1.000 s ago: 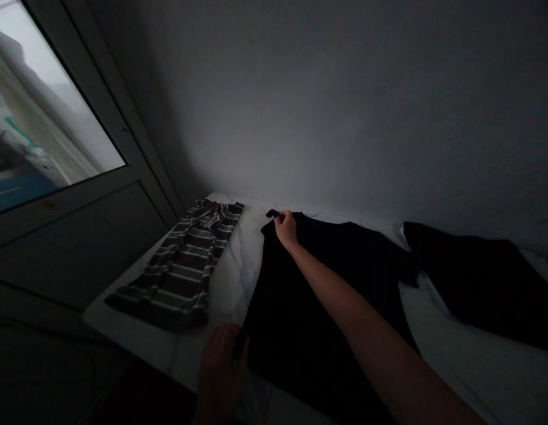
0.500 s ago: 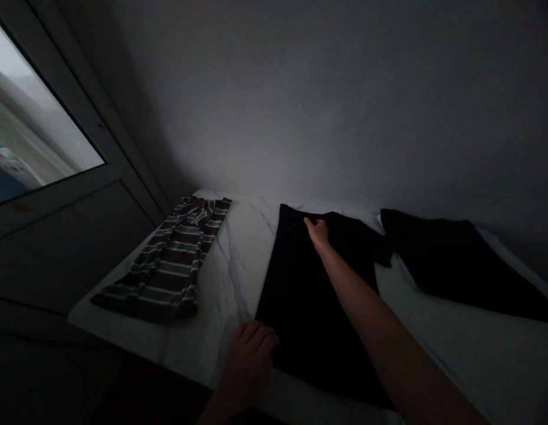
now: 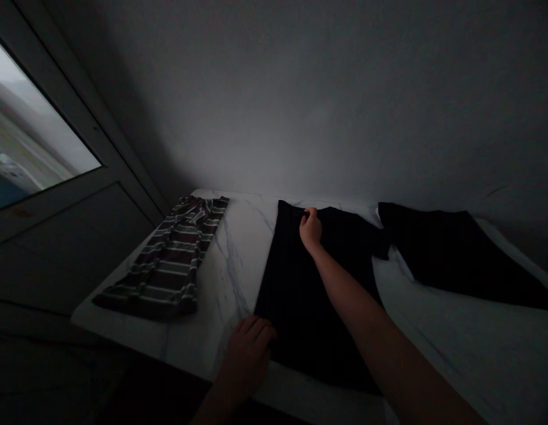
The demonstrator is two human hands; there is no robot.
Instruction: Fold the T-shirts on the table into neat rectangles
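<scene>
Nearest, at the bottom of the picture, the left hand (image 3: 244,361) rests on the white marble surface (image 3: 229,277). Its fingers (image 3: 261,332) are slightly apart, not gripping, and they are just touching the lower edge of the black shirt (image 3: 313,307). At the top edge of this shirt, the fingers of the right hand (image 3: 310,229) are together and pinch the cloth. To the left lies a striped shirt (image 3: 167,262), to the right a second black cloth (image 3: 455,257), and a window (image 3: 35,124) is at upper left.

White marble tabletop (image 3: 229,283) bears striped shirt (image 3: 167,265); black garment (image 3: 295,313); second black garment (image 3: 450,254).
</scene>
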